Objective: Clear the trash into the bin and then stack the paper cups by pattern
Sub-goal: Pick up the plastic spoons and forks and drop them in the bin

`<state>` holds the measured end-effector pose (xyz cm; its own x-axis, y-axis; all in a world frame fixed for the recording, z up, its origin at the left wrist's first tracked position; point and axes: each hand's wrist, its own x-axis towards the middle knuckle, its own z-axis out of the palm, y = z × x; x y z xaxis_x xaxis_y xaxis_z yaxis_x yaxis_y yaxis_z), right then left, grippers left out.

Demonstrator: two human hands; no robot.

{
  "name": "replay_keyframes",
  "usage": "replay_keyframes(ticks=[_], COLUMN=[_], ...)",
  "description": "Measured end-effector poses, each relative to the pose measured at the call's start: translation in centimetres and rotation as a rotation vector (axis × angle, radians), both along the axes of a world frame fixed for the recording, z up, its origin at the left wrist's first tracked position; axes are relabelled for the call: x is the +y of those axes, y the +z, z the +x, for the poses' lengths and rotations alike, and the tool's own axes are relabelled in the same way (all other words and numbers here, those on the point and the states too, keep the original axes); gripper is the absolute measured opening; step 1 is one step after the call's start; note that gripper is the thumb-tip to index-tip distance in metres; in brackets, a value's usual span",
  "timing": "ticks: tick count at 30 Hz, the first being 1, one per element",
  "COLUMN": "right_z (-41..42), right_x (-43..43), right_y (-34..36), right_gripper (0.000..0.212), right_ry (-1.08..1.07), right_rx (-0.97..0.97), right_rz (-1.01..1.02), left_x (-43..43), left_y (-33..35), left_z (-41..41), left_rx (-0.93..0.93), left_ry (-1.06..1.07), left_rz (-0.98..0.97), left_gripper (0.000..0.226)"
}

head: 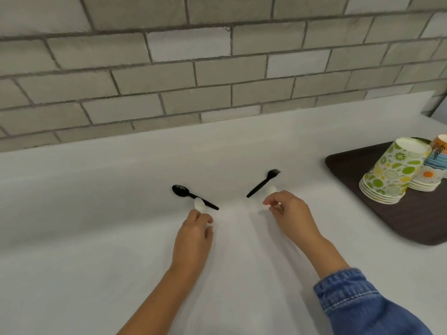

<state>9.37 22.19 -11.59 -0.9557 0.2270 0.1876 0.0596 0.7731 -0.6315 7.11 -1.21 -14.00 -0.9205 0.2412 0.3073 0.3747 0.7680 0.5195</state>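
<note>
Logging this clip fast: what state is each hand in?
Left hand: pinches the white wad on the spoon.
Right hand: curled at the fork-side wad; grip cannot be told.

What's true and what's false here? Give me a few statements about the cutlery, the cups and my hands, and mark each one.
1. The black spoon lies left of the black fork. True.
2. The paper cups stand rim up on the counter. False: they stand upside down in stacks on the dark tray.
3. The fork lies on the tray. False: it lies on the white counter, apart from the tray.
4. The left hand is nearer the spoon, the right hand nearer the fork. True.
5. A small white piece lies at the spoon's handle. True.
</note>
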Motion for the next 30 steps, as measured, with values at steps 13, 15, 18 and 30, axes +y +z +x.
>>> replay_keyframes(ticks=[13, 15, 18, 30], right_z=[-8.6, -9.9, -11.2, -12.3], right_x=[1.5, 1.1, 0.6, -0.4], right_y=[2.0, 2.5, 2.2, 0.7], right_gripper=[0.024, 0.037, 0.068, 0.024], right_ry=[-0.322, -0.340, -0.295, -0.207], right_rx=[-0.239, -0.414, -0.602, -0.606], right_rz=[-0.097, -0.059, 0.028, 0.274], left_x=[1.7, 3.2, 4.6, 1.4], left_y=[3.9, 3.4, 2.9, 2.4], left_z=[-7.8, -8.4, -9.2, -9.2], left_rx=[-0.356, -0.445, -0.408, -0.469], left_ry=[0.429, 0.416, 0.417, 0.523], left_rz=[0.446, 0.235, -0.104, -0.241], left_gripper=[0.047, 0.042, 0.057, 0.045])
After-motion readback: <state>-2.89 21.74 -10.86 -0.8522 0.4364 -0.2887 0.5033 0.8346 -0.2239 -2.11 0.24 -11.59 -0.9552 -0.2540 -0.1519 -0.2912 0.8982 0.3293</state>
